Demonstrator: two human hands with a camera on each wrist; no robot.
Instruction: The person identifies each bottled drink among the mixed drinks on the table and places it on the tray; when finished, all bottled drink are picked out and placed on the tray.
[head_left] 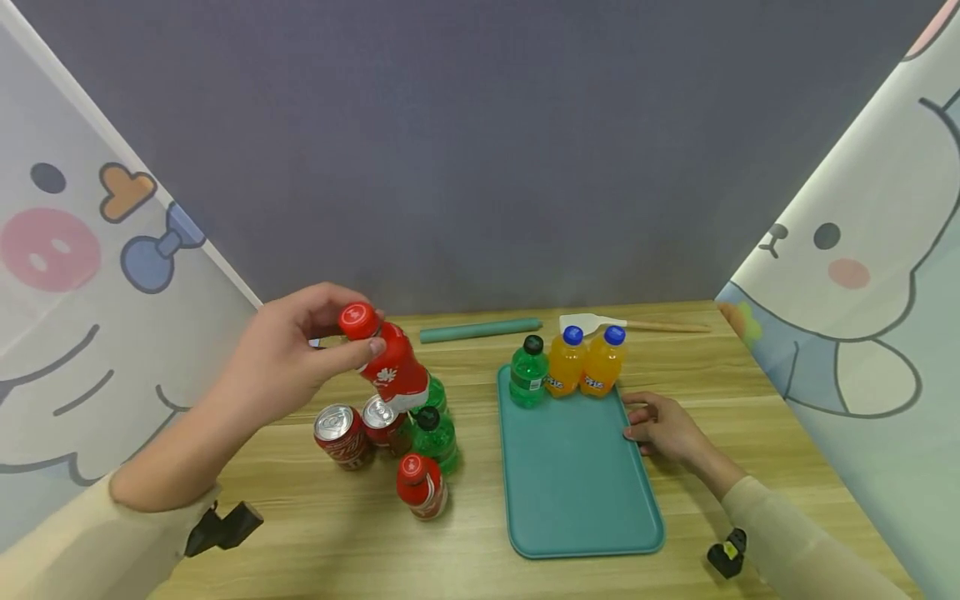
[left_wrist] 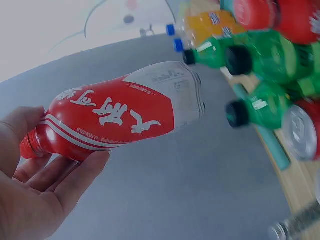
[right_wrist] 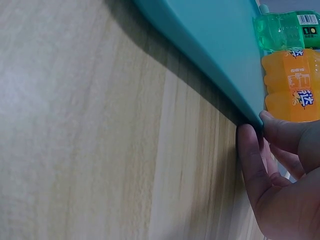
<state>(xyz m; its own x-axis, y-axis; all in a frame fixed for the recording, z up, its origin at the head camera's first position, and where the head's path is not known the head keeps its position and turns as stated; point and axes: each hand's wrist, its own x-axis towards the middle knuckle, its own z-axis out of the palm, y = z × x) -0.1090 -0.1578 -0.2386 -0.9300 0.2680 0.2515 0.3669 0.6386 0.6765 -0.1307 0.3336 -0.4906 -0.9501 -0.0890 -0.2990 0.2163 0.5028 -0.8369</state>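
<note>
My left hand (head_left: 288,358) grips a red cola bottle (head_left: 395,364) round its neck and shoulder, tilted in the air above the drinks on the left. In the left wrist view its white label print and pale base show. At the teal tray's (head_left: 577,483) right edge, my right hand (head_left: 667,429) pinches the rim, thumb on top and a finger at the side. A green bottle (head_left: 528,373) and two orange soda bottles, one in the middle (head_left: 566,362) and one on the right (head_left: 603,362), stand along the tray's far end.
Left of the tray stand another red cola bottle (head_left: 422,487), green bottles (head_left: 437,442) and two red cans (head_left: 342,435). Behind lie a teal stick (head_left: 480,330) and a white spatula (head_left: 592,322) with a wooden handle. A grey wall (head_left: 480,167) closes the back.
</note>
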